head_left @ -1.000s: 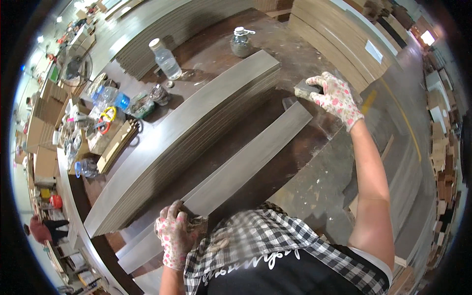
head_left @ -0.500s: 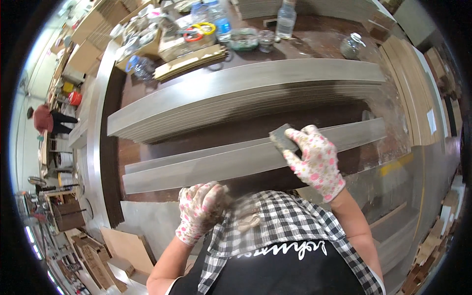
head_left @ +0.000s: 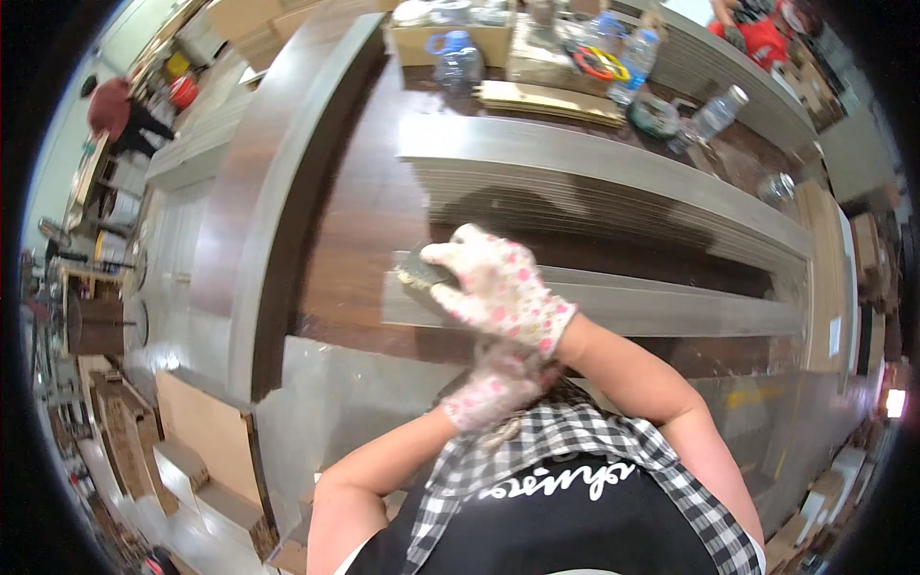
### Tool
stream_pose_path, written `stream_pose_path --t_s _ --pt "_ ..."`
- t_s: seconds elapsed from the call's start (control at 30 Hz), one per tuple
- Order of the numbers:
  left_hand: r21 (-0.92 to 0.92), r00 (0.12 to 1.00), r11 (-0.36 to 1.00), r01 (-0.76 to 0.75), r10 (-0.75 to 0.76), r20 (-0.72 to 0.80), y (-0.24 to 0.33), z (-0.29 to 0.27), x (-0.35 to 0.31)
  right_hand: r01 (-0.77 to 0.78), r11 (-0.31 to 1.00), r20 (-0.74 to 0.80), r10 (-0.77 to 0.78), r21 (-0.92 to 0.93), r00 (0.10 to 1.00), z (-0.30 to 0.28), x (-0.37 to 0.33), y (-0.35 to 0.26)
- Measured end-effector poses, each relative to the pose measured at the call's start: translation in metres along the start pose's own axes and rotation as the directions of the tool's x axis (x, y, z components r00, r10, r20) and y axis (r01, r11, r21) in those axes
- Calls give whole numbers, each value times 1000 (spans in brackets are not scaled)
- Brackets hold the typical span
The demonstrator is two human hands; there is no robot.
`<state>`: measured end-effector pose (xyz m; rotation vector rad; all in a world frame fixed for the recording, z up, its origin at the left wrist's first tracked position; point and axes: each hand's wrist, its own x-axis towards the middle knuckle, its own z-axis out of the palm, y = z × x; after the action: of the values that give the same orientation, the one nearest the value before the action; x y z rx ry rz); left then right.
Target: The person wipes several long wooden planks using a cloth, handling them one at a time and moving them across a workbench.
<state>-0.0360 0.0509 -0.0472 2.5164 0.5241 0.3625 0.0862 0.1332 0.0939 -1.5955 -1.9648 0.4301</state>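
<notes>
My right hand (head_left: 498,292), in a white glove with pink flowers, is closed on a dark grey sanding block (head_left: 420,272) with pale, worn edges. It rests the block at the left end of a long grey board (head_left: 613,309) on the brown table. Just below, nearer my body, my left hand (head_left: 498,385) wears a matching glove. Motion smears its fingers, and my right wrist partly overlaps it, so what it holds, if anything, cannot be made out. Another narrow grey board (head_left: 661,284) lies behind the first one.
Beyond lies a stack of grey boards (head_left: 594,158). Further back are a blue-capped plastic jug (head_left: 458,62), yellowish strips (head_left: 551,101), scissors (head_left: 602,63) and several bottles. More long boards (head_left: 297,201) stand along the left. A person in red (head_left: 767,38) is at the far right; another stands far left.
My right hand has slid the sanding block leftward to the board's left end. My left hand has come right, close under my right wrist. The whole view has turned.
</notes>
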Motion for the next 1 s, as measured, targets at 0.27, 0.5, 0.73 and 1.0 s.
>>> stream_pose_path --t_s 0.27,0.5,0.73,1.0 --pt "32 931 966 -256 255 -262 1 -38 21 67 997 -88 -64 24 994 0 26 -10" --pt "105 934 941 -323 335 -125 -2 -62 28 6 993 -3 -7 -119 1000 -18 -4 20" --pt "-153 993 985 -83 94 68 -4 -27 25 16 1000 -45 -16 19 999 -18 -9 4" --pt "72 915 942 -328 336 -224 -2 -52 41 -328 929 -6 332 -171 943 -131 -118 74"
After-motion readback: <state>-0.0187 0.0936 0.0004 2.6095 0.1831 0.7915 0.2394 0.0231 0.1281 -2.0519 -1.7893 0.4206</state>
